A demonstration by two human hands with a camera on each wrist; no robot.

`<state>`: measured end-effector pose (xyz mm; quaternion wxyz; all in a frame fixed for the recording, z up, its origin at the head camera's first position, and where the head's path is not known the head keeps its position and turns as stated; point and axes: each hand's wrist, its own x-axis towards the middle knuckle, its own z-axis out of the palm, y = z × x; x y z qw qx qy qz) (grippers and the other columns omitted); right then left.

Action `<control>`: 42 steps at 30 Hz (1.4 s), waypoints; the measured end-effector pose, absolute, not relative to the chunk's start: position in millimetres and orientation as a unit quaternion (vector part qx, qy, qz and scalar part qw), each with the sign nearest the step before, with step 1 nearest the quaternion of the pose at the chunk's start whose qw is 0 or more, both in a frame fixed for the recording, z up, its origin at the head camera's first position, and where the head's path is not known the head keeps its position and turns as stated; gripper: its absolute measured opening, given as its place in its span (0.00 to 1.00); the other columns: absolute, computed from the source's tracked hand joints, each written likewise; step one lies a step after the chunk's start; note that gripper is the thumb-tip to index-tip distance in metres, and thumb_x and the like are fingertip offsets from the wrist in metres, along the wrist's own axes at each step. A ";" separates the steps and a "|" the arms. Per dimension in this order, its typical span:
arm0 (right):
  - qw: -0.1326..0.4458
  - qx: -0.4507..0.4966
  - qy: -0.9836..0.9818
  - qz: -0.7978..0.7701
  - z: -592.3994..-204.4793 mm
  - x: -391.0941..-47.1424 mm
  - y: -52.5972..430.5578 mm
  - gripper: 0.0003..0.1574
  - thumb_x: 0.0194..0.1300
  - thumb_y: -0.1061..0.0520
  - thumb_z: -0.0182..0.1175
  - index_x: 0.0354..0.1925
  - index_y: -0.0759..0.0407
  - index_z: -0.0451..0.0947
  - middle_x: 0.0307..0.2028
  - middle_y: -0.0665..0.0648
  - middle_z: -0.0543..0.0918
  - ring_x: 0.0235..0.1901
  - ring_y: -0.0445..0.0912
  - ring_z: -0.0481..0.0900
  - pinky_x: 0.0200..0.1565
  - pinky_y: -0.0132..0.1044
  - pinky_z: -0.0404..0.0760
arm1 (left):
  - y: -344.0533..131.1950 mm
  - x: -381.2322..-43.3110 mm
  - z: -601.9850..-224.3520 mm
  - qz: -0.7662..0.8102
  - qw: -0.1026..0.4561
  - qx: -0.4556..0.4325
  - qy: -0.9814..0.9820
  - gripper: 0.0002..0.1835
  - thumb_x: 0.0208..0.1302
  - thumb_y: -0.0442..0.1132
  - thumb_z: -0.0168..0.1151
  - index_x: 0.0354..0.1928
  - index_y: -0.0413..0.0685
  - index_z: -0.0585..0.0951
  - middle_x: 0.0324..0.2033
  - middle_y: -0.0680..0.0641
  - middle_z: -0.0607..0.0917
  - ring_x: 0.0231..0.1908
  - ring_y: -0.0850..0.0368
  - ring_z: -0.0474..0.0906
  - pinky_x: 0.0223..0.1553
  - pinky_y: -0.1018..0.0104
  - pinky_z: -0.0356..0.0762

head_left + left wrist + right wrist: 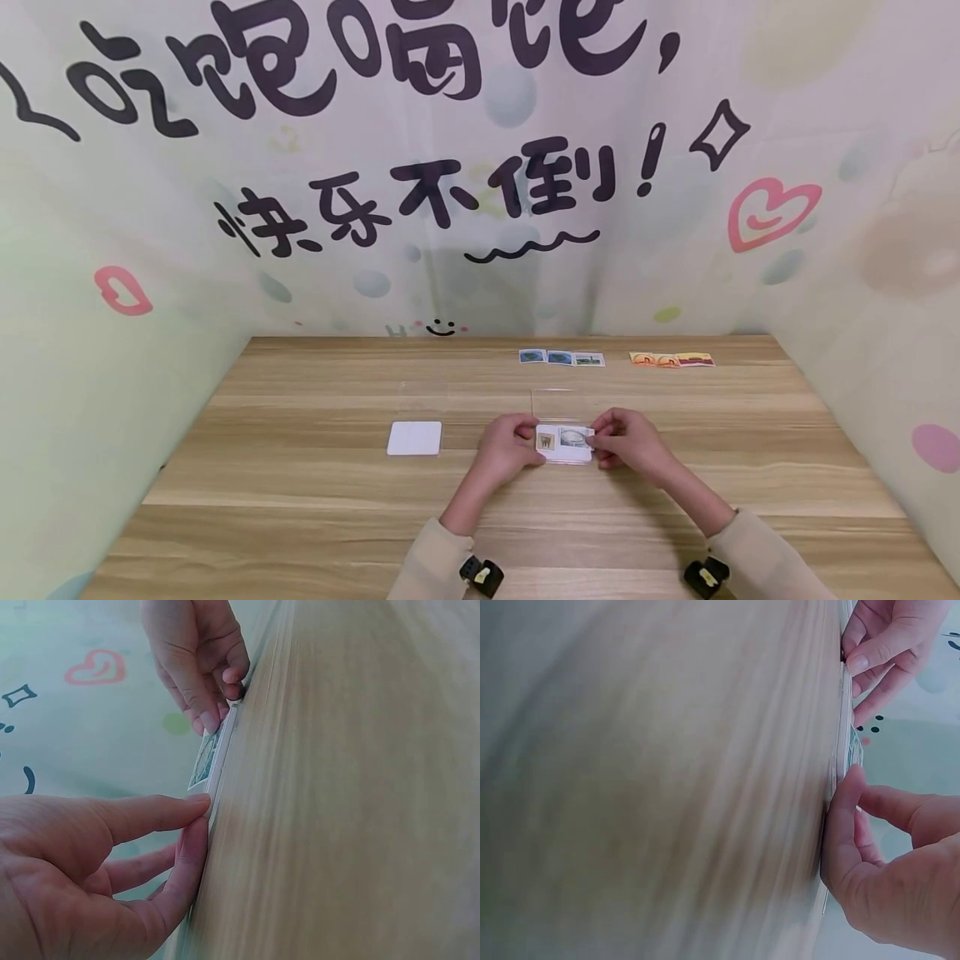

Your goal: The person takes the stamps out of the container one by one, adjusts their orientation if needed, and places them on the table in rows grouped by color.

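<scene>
A white card [566,457] lies in an open clear plastic case [557,403], its transparent lid laid back behind. On the card's left sits a small brownish stamp [546,442]; to its right is a larger grey-green stamp [573,437] with an oval picture. My left hand [510,446] holds the case's left edge, thumb at the near corner and fingers at the far one. With thumb and finger, my right hand [630,443] pinches the grey-green stamp's right edge. That stamp [202,763] tilts up from the card in the left wrist view.
Left of my hands lies another white card [415,438] with a faint clear lid [422,396] behind it. Toward the back of the wooden table [315,500] are a row of blue and green stamps [559,357] and a row of orange and red stamps [667,360].
</scene>
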<state>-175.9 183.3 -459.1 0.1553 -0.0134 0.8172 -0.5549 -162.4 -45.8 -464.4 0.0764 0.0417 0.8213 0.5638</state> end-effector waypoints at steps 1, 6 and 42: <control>0.157 -0.014 0.817 -0.555 -458.6 -176.1 183.5 0.10 0.70 0.70 0.65 0.47 0.75 0.76 0.33 0.58 0.80 0.28 0.45 0.79 0.30 0.36 0.86 | -45.8 -162.4 -464.5 0.563 0.076 0.041 0.822 0.26 0.47 0.20 0.76 0.53 0.29 0.85 0.37 0.44 0.82 0.35 0.59 0.79 0.38 0.69 0.80; 0.163 -0.020 0.816 -0.555 -456.9 -176.8 185.3 0.10 0.71 0.70 0.63 0.48 0.75 0.75 0.32 0.58 0.80 0.28 0.46 0.79 0.29 0.36 0.86 | -46.1 -161.8 -465.1 0.559 0.075 0.043 0.825 0.26 0.47 0.20 0.76 0.53 0.28 0.85 0.36 0.44 0.81 0.34 0.58 0.78 0.38 0.68 0.79; 0.159 -0.058 0.827 -0.536 -446.4 -192.4 192.0 0.12 0.77 0.63 0.61 0.50 0.74 0.76 0.28 0.56 0.82 0.22 0.45 0.77 0.25 0.34 0.80 | -46.0 -162.1 -463.6 0.548 0.079 0.041 0.832 0.26 0.47 0.22 0.77 0.52 0.30 0.85 0.36 0.45 0.81 0.35 0.59 0.75 0.40 0.67 0.76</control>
